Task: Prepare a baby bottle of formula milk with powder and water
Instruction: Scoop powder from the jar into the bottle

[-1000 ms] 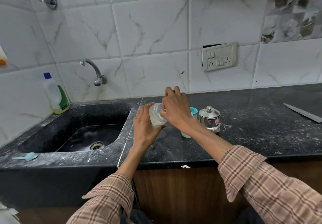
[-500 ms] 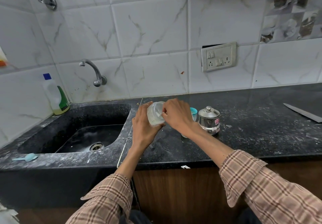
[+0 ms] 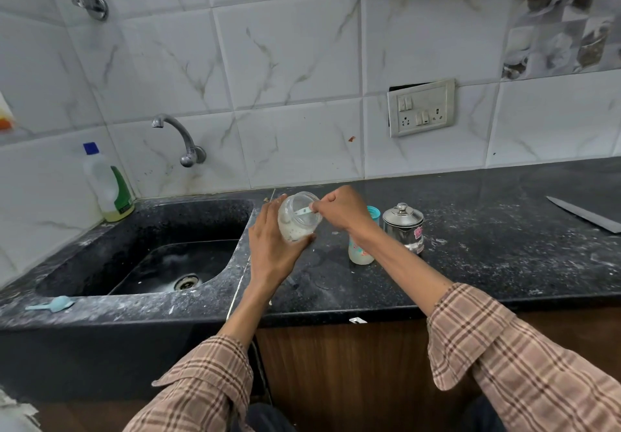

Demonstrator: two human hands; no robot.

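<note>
1. The clear powder jar [image 3: 299,217] is held above the worktop [image 3: 504,246] beside the sink [image 3: 151,246], tilted so that its open mouth faces up and to the right, toward the right hand [image 3: 339,211]; a bed of pale powder lies in its lower end.
2. The left hand [image 3: 274,246] is clamped around the jar's underside; the right hand pinches the handle of a small pale scoop [image 3: 304,211] whose long axis runs in through the mouth, down and to the left toward the powder.
3. The baby bottle [image 3: 361,246] with its teal collar stands upright on the worktop just behind the right wrist, right of the jar; so the loaded scoop has to travel rightward, and the right hand is the nearer to it.
4. Count: one jar, one baby bottle, one lidded steel canister [image 3: 403,226] just right of the bottle; two scoops, the second, blue scoop [image 3: 53,304] lying on the sink's front rim; one knife [image 3: 584,213] well apart at the right; one detergent bottle [image 3: 107,189] and one tap [image 3: 181,139] by the sink.
</note>
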